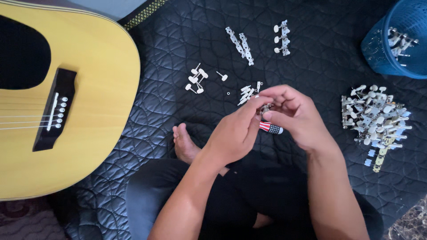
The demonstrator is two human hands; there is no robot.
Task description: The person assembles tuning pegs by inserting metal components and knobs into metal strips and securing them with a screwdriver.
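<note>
Both hands meet above my crossed legs. My left hand pinches a small metal tuning part between thumb and fingers. My right hand curls around the same part from the right and also holds a small screwdriver with a striped red, white and blue handle, which pokes out below the fingers. The tool's tip is hidden by the fingers. On the dark quilted mat just beyond the hands lie loose white tuner pegs and small metal bits.
An acoustic guitar lies at the left. Two tuner strips and another tuner set lie further out. A heap of tuner assemblies sits at the right, a blue basket with more at the top right. My bare foot rests near the hands.
</note>
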